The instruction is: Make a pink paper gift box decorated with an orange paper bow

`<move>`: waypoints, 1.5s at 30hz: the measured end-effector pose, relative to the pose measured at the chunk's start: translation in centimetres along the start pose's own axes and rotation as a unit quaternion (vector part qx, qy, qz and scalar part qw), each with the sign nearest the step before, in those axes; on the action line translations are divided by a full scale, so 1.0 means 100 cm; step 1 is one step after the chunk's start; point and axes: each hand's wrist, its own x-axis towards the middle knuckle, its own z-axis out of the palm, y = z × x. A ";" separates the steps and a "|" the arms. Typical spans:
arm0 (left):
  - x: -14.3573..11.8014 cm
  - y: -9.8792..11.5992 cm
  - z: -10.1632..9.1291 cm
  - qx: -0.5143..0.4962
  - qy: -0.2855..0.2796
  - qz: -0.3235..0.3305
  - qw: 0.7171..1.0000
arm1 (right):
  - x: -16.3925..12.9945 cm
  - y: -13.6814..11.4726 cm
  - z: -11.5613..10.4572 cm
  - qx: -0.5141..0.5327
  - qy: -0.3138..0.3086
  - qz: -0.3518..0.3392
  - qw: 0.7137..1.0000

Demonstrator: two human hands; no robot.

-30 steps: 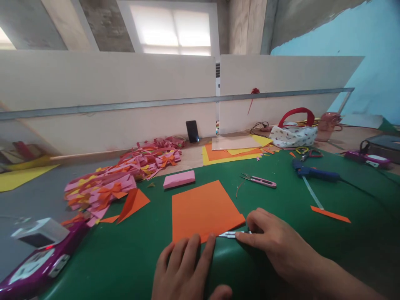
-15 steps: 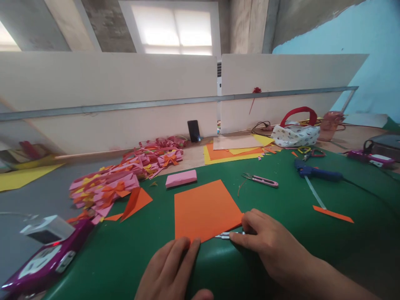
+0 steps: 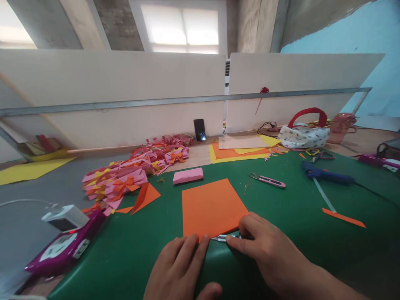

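An orange paper sheet (image 3: 211,206) lies flat on the green cutting mat (image 3: 290,208). My left hand (image 3: 179,271) rests palm down on the mat, fingertips pressing the sheet's near edge. My right hand (image 3: 265,252) grips a small metal craft knife (image 3: 222,238), whose tip lies along the sheet's near edge just right of my left fingers.
A pink block (image 3: 188,175), pink snips (image 3: 268,180), a blue glue gun (image 3: 326,177) and an orange strip (image 3: 343,217) lie on the mat. Pink and orange paper bows (image 3: 125,179) are piled at left. A purple device (image 3: 64,248) sits near left; a patterned bag (image 3: 303,133) far right.
The view has shifted so everything sits slightly further right. My right hand with the knife has slid left along the sheet's near edge, towards my left fingers.
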 end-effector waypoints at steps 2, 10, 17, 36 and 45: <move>-0.001 -0.001 0.000 0.000 -0.004 0.004 1.000 | 0.001 -0.002 0.001 -0.002 0.001 -0.001 1.000; -0.015 -0.012 -0.006 0.010 -0.018 -0.042 0.999 | 0.000 -0.001 0.003 0.011 0.004 0.002 1.000; -0.018 -0.013 -0.003 -0.006 0.004 -0.030 1.000 | 0.003 -0.006 0.006 0.023 -0.003 -0.009 1.000; 0.018 -0.031 -0.024 -0.248 -0.102 -0.137 0.954 | 0.011 -0.018 0.011 0.001 -0.026 -0.045 0.999; 0.054 -0.061 -0.023 -0.375 -0.240 -0.029 0.895 | 0.011 -0.016 0.013 -0.010 -0.057 -0.055 0.997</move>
